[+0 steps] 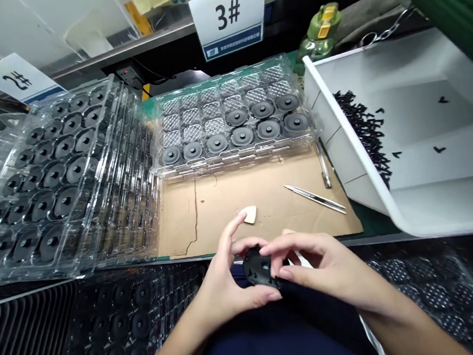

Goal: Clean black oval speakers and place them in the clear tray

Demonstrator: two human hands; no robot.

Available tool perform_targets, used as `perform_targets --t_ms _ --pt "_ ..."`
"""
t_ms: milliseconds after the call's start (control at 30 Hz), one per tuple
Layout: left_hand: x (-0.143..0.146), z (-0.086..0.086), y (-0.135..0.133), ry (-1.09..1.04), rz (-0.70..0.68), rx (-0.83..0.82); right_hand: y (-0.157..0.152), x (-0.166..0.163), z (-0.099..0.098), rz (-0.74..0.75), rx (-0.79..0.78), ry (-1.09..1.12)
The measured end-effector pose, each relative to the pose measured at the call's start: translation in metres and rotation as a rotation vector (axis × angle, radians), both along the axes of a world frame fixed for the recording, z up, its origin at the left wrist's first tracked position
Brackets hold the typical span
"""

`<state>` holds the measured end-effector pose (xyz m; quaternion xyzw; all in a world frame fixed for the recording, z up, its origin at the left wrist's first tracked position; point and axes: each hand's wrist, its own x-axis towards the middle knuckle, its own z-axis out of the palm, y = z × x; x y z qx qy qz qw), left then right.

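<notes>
A black oval speaker part point(258, 266) is held low over my lap, with a hole showing in its face. My left hand point(224, 281) grips its left side between thumb and fingers. My right hand point(314, 262) presses its fingertips on the right side. Just beyond my left fingertips lies a small cream triangular piece point(250, 215), on brown cardboard point(223, 212). Steel tweezers point(315, 199) rest on the cardboard to the right of my hands.
A clear plastic tray point(231, 117) holds round speaker parts beyond the cardboard, and stacked trays point(67, 181) stand at left. A white bin point(383, 148) holds small black pieces at right. More filled trays point(120, 320) lie below the bench edge. A green bottle point(319, 32) stands behind.
</notes>
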<state>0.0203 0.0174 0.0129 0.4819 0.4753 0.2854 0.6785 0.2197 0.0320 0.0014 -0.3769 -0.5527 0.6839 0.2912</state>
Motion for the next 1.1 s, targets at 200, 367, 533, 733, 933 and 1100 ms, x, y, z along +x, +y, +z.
perform_targets --t_ms 200,367,533,733,933,1100 --pt "-0.001 -0.001 0.000 -0.106 -0.092 -0.104 0.012 -0.001 0.005 0.146 -0.284 0.221" --pt "-0.007 -0.001 0.000 -0.148 -0.202 -0.183 0.012 -0.006 0.009 0.226 -0.421 0.266" --pt "-0.010 -0.001 0.000 -0.125 -0.238 -0.210 0.007 -0.008 0.009 0.259 -0.412 0.244" --pt "-0.011 -0.004 -0.001 -0.131 -0.223 -0.205 0.001 -0.010 0.002 0.227 -0.543 0.269" --pt "-0.013 -0.004 0.003 -0.121 -0.227 -0.142 0.000 -0.009 0.001 0.175 -0.559 0.243" --pt "-0.020 -0.006 0.008 -0.030 -0.272 -0.114 -0.001 -0.013 -0.006 0.095 -0.391 0.050"
